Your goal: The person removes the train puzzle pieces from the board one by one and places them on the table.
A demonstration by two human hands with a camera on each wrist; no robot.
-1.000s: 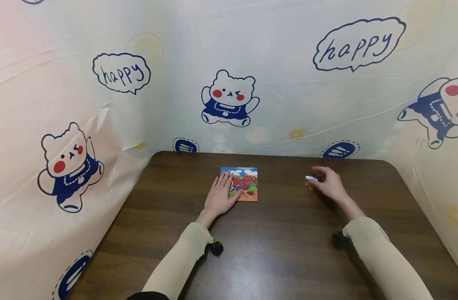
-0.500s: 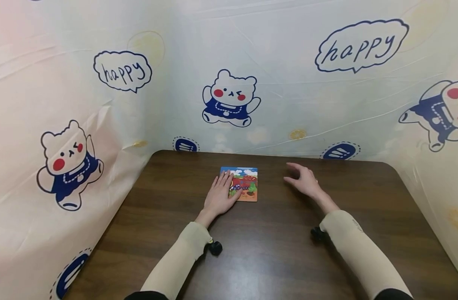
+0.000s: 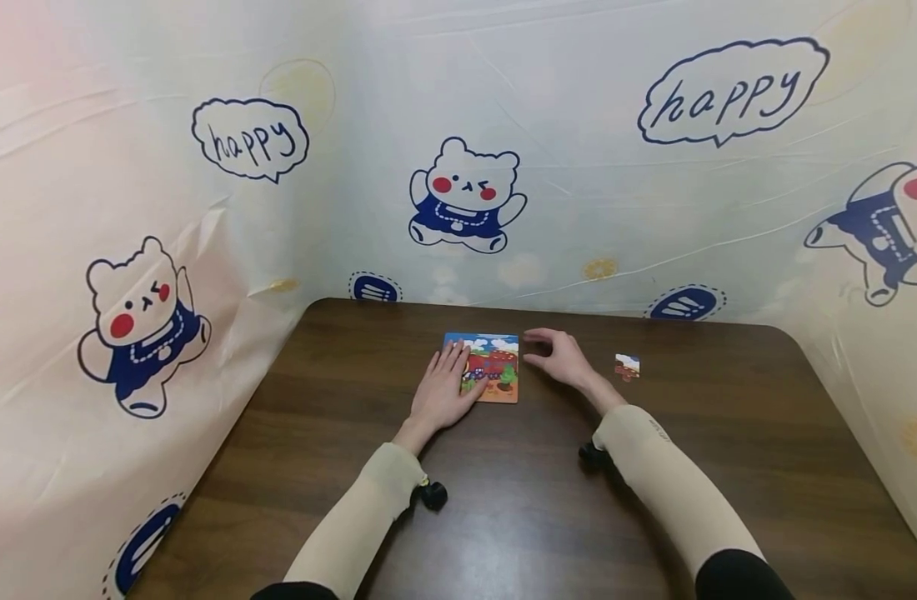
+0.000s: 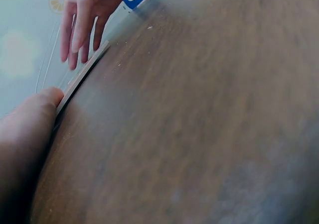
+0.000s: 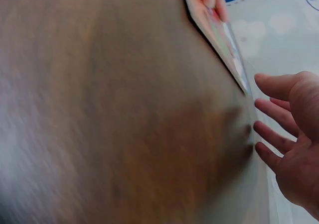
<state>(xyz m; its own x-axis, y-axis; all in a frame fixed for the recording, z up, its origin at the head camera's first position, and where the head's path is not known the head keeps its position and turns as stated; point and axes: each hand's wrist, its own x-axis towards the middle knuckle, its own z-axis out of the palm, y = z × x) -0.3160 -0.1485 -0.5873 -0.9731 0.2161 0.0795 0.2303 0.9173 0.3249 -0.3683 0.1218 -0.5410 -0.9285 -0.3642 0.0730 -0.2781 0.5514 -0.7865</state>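
Observation:
A small colourful jigsaw puzzle board (image 3: 503, 358) lies flat on the table, showing clouds, red shapes and a green plant. My left hand (image 3: 439, 392) rests on its left part with straight fingers and hides that side; in the left wrist view the thumb (image 4: 37, 114) lies at the board's edge. Just beyond the board's right edge hovers my right hand (image 3: 559, 358), fingers and thumb apart, nothing between them. In the right wrist view this hand (image 5: 294, 129) is spread a little away from the board's corner. A loose puzzle piece (image 3: 627, 365) lies further right.
Both things lie toward the far side of a dark wooden table (image 3: 503, 500). Behind it hangs a pale printed curtain (image 3: 563, 100) with bears and "happy" bubbles. A dark round object (image 3: 433, 496) sits at the left cuff, another (image 3: 592, 455) at the right cuff.
My right hand has let go of the puzzle piece and moved left to beside the board. The piece stays on the table at the right. My left hand has stayed on the board.

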